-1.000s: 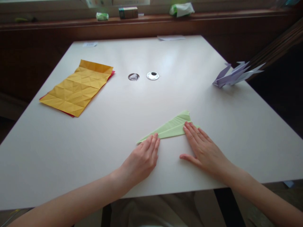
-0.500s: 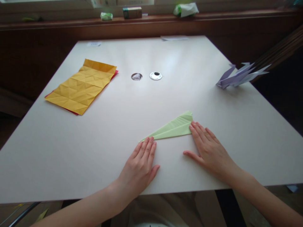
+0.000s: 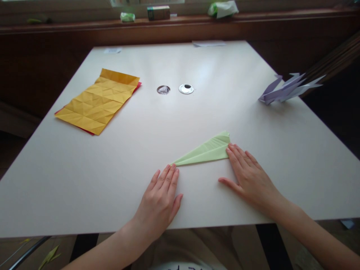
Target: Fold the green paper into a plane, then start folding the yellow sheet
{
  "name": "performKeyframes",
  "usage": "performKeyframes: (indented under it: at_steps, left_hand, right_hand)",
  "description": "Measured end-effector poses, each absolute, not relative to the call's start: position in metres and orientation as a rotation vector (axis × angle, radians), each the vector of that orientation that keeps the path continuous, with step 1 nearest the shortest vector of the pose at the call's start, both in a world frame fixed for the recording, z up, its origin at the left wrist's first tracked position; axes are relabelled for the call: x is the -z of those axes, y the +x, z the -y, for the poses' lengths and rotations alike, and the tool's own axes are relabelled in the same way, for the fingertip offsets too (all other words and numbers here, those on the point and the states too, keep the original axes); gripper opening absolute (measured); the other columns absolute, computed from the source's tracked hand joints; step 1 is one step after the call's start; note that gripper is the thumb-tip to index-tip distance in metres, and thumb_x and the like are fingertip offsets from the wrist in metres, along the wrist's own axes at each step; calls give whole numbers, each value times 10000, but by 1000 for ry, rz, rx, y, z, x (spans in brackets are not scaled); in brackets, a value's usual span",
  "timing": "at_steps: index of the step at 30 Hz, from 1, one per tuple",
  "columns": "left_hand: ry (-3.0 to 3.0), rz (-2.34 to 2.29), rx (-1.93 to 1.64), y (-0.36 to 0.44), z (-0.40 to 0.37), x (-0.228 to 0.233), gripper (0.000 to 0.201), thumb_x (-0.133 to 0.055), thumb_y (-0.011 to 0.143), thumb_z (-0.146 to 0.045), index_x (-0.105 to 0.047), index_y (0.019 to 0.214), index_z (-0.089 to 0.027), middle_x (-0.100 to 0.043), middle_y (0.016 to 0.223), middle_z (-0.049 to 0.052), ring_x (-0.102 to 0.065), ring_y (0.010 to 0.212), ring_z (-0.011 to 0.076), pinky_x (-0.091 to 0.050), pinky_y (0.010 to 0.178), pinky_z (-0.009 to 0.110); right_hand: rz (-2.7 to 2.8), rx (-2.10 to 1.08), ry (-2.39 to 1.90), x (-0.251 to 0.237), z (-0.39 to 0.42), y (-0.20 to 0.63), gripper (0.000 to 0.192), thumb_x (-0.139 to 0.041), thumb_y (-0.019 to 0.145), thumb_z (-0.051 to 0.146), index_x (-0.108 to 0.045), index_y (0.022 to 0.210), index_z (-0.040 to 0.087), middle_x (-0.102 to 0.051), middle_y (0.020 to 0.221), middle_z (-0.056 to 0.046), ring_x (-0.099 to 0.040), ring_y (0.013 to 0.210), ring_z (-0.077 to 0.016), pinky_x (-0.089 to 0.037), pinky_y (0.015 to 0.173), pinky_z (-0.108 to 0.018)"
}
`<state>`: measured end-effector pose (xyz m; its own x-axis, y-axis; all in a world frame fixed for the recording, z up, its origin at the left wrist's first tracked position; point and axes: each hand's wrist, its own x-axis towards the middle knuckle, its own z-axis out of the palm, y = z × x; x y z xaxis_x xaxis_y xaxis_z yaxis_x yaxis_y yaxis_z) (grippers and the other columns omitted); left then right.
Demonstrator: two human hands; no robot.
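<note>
White table [image 3: 118, 176], unmarked green paper [image 3: 206, 151], flat hands

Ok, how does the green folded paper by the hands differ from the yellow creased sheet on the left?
The light green folded paper triangle is a narrow pointed wedge; the yellow creased paper sheet is an opened rectangle. The green one has the right hand touching its wide end; the yellow one lies untouched, over a red sheet. Both lie flat on the white table.

White table [image 3: 84, 180] seen; on it laid flat: green folded paper [image 3: 206, 152], creased yellow sheet [image 3: 98, 101] over red one, purple folded paper [image 3: 287, 90] at right edge, both hands pressed flat.
</note>
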<state>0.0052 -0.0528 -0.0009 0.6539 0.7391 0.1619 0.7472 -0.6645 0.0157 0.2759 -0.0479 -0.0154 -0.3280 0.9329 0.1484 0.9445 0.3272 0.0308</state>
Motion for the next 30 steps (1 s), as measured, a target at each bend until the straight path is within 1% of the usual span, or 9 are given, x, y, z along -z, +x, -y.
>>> performKeyframes:
  at_steps: [7, 10, 13, 15, 18, 21, 24, 27, 30]
  left_hand:
    - [-2785, 1212, 312, 5, 49, -3, 404, -366, 886, -264, -483, 1218, -64, -502, 1273, 130, -467, 1175, 236, -381, 965, 384]
    - [-2780, 1161, 445, 5, 37, -7, 307, -401, 874, -210, -559, 1116, -105, -602, 1151, 94, -553, 1044, 209, -408, 924, 369]
    - [-2800, 1120, 489, 7, 20, -11, 195, -438, 860, -182, -613, 932, -136, -661, 911, 53, -595, 832, 173, -445, 849, 353]
    - [-2829, 1058, 418, 8, 11, -13, 159, -449, 848, -149, -603, 808, -144, -624, 756, 36, -570, 731, 167, -462, 784, 337]
    - [-2873, 947, 289, 10, 1, -16, 143, -463, 815, -82, -555, 729, -149, -559, 695, 23, -524, 690, 162, -452, 780, 322]
    - [-2895, 909, 277, 11, -5, -15, 152, -445, 819, -76, -513, 712, -158, -529, 688, 16, -499, 672, 159, -446, 770, 324]
    - [-2949, 1078, 372, 10, -10, -12, 98, -473, 843, -191, -480, 750, -161, -529, 706, 14, -496, 659, 162, -451, 666, 307]
    - [-3011, 1317, 567, 9, -16, -7, 203, -528, 825, -338, -469, 892, -156, -563, 831, 36, -525, 742, 175, -454, 639, 298]
    - [-3033, 1394, 687, 7, -22, -2, 302, -566, 806, -321, -455, 1041, -166, -578, 925, 45, -533, 851, 184, -459, 712, 307]
  right_hand:
    - [2456, 221, -1709, 12, 45, 278, 681, -363, 846, 531, -341, 1294, 19, -391, 1334, -216, -341, 1247, -304, -281, 1022, -471]
    - [2401, 225, -1702, 3, 36, 279, 450, -428, 846, 459, -530, 1082, 91, -546, 1157, -167, -485, 1087, -283, -338, 974, -454]
    - [2376, 171, -1699, -9, 20, 276, 258, -489, 831, 380, -570, 831, 135, -585, 1027, -144, -522, 985, -273, -404, 882, -423]
    - [2402, 45, -1587, -15, 7, 270, 181, -509, 826, 329, -552, 787, 158, -559, 1090, -128, -507, 1017, -258, -399, 889, -404]
    - [2494, -354, -1369, -19, -12, 256, 113, -521, 824, 278, -528, 753, 191, -538, 1127, -77, -508, 1021, -203, -416, 859, -336]
    - [2536, -629, -1233, -19, -27, 244, 89, -581, 778, 248, -511, 760, 196, -559, 1039, -53, -510, 975, -184, -431, 796, -300]
    - [2521, -677, -1322, -22, -36, 236, 221, -655, 699, 238, -517, 863, 186, -567, 904, -44, -510, 878, -192, -429, 731, -310]
    - [2534, -702, -1410, -27, -38, 230, 331, -692, 663, 241, -534, 948, 184, -551, 861, -36, -500, 845, -192, -421, 713, -307]
    - [2582, -637, -1366, -30, -36, 227, 231, -665, 688, 190, -567, 898, 187, -536, 849, -34, -490, 816, -176, -411, 680, -279]
